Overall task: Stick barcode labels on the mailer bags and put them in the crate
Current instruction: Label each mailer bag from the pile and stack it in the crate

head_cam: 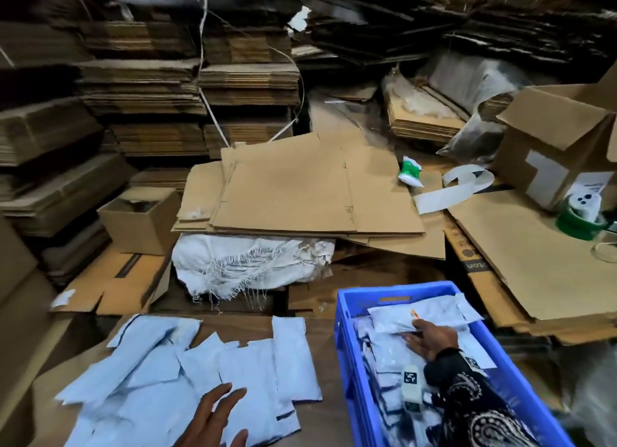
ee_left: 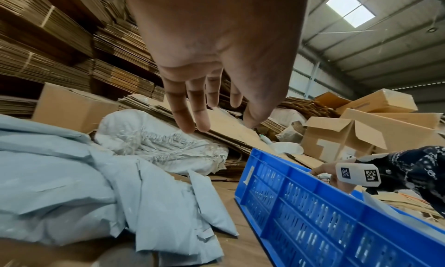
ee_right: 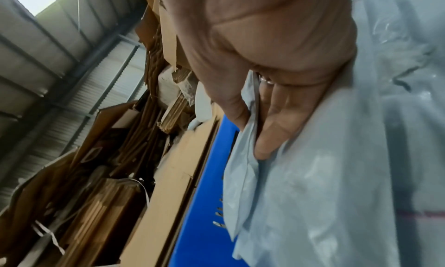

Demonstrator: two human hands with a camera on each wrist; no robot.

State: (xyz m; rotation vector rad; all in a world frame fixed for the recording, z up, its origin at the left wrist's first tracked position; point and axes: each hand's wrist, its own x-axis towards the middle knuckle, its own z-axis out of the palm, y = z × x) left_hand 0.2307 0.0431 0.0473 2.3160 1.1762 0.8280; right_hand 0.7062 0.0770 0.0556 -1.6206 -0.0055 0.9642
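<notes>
Head view: right hand [head_cam: 430, 338] flat on mailer bag [head_cam: 397, 323] inside crate [head_cam: 347, 346], fingers straight.

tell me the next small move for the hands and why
Probably lower the left hand onto a mailer bag in the pile and pick it up: that hand hovers open above the pile, while the right hand rests with straight fingers on bags already in the blue crate.

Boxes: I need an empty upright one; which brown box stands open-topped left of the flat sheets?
The small box at left, flaps open upward; the big box stands right.
</notes>
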